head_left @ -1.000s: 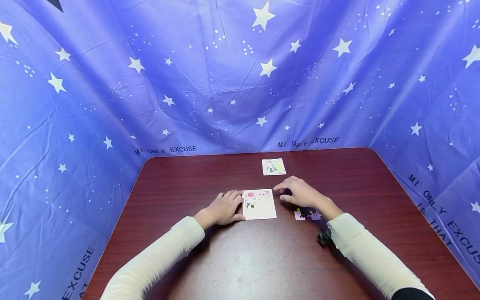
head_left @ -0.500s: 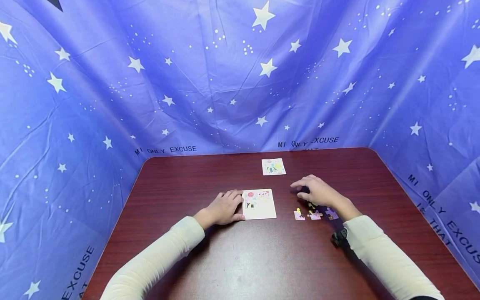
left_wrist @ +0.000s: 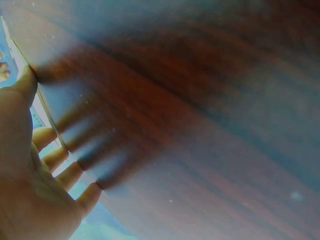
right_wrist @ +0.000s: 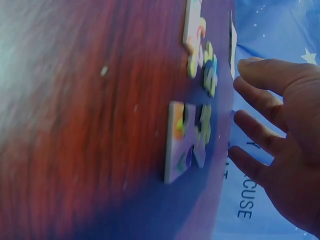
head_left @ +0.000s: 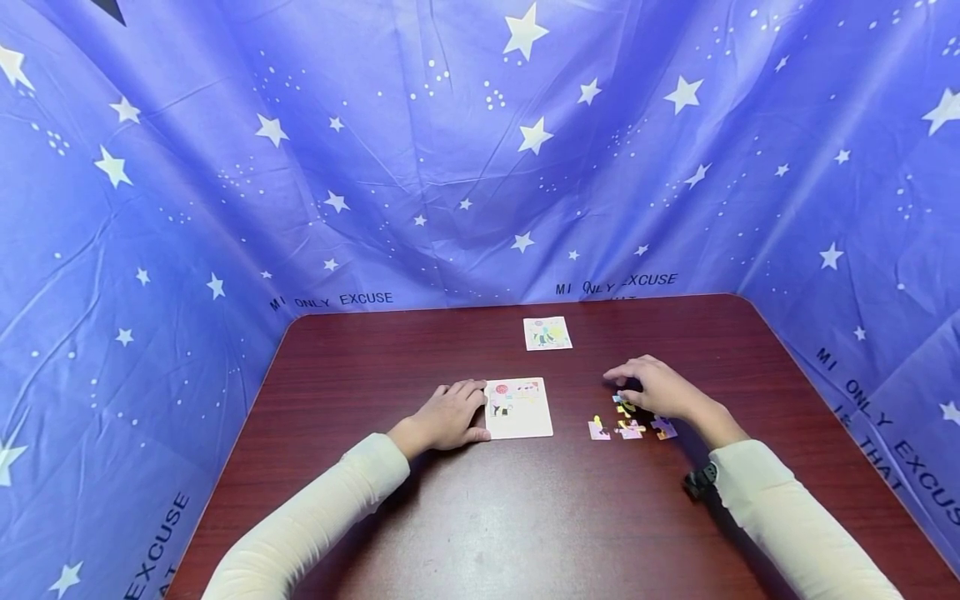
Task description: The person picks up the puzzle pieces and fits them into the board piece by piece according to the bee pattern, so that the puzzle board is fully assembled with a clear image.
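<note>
A white square board (head_left: 525,421) with a few printed puzzle pieces along its upper and left parts lies mid-table. My left hand (head_left: 447,417) rests at its left edge, fingers spread, thumb by the lower corner; the left wrist view shows the fingertips of that hand (left_wrist: 45,185) along the edge. Over loose pieces to the right hovers my right hand (head_left: 656,387), fingers relaxed and holding nothing. Beneath and before it lie a pink piece (head_left: 598,430), another (head_left: 631,430) and a purple one (head_left: 663,428). In the right wrist view the hand (right_wrist: 290,120) is above the purple piece (right_wrist: 180,142).
A small square picture card (head_left: 547,333) lies farther back on the dark red table (head_left: 480,517). Blue star-patterned cloth (head_left: 450,167) hangs behind the table and along both sides. A black device (head_left: 701,482) is at the right wrist.
My right hand has moved rightward from beside the board to over the loose pieces, uncovering several of them. My left hand and the board have stayed in place.
</note>
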Motion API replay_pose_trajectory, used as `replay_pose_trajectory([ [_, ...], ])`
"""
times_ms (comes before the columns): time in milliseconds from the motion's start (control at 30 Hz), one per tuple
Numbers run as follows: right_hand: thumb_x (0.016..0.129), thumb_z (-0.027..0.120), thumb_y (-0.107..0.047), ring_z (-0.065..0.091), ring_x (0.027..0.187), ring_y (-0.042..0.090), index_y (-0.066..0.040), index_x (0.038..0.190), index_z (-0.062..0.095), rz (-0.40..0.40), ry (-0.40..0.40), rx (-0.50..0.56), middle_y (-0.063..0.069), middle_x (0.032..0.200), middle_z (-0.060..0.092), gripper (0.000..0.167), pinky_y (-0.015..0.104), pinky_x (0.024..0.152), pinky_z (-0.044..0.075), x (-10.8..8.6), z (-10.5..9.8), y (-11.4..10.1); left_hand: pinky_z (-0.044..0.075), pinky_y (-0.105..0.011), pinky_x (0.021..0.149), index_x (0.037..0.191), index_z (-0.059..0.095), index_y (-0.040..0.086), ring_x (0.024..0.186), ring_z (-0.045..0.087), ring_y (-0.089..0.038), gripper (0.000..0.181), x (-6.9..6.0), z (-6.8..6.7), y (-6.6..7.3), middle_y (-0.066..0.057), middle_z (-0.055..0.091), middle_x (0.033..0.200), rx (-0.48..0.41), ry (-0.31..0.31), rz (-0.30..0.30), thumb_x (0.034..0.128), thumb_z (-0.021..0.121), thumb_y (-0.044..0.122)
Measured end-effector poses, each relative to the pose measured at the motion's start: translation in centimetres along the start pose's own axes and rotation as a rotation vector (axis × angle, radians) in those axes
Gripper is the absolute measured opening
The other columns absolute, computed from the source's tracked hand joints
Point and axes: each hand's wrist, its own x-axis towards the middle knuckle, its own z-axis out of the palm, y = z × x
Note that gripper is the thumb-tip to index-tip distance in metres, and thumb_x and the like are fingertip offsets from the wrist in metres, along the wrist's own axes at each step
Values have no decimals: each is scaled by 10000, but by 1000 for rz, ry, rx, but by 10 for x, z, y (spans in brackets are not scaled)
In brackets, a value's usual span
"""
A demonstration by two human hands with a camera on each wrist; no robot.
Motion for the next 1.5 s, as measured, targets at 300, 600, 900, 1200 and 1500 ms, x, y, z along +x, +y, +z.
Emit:
replay_pose_trajectory([
  [300, 820, 759, -51, 628, 1015, 287, -88, 1214, 729, -5, -22, -11, -14, 996, 724, 396, 535, 958, 448, -11, -2, 6, 421, -551, 1091, 1347, 550, 124, 1467, 410, -329, 628, 0, -1, 0, -109, 425, 1585, -1, -8, -5, 944, 603, 604],
  [600, 840, 792, -112, 612, 1091, 305, -119, 1256, 713, 33, -91, -2, 20, 1101, 715, 424, 524, 961, 466, -17, 0, 9, 427, -546, 1077, 1338, 552, 125, 1465, 410, -325, 620, 0, 0, 0, -104, 425, 1586, -6, -6, -3, 942, 610, 598],
  [900, 849, 799, -143, 616, 1065, 297, -108, 1247, 718, 28, -104, -36, 14, 1084, 713, 407, 525, 938, 479, -17, 1, 9, 429, -545, 1074, 1335, 550, 130, 1467, 408, -325, 614, 0, -1, 0, -106, 426, 1585, 2, -4, 2, 942, 608, 599],
  [1200, 809, 813, -157, 629, 1017, 298, -172, 1121, 779, -15, -45, -73, -41, 998, 716, 314, 520, 806, 502, -15, 5, 11, 427, -540, 1080, 1342, 544, 129, 1472, 403, -324, 625, 1, 0, 0, -101, 419, 1591, 3, -10, 1, 944, 597, 609],
  [1500, 770, 802, -148, 606, 949, 226, -191, 1095, 788, -14, -40, -66, -77, 943, 696, 327, 455, 755, 471, -12, 8, 11, 423, -541, 1089, 1349, 545, 129, 1476, 398, -322, 631, 1, 1, 0, -100, 418, 1591, 7, -17, -6, 945, 594, 612],
])
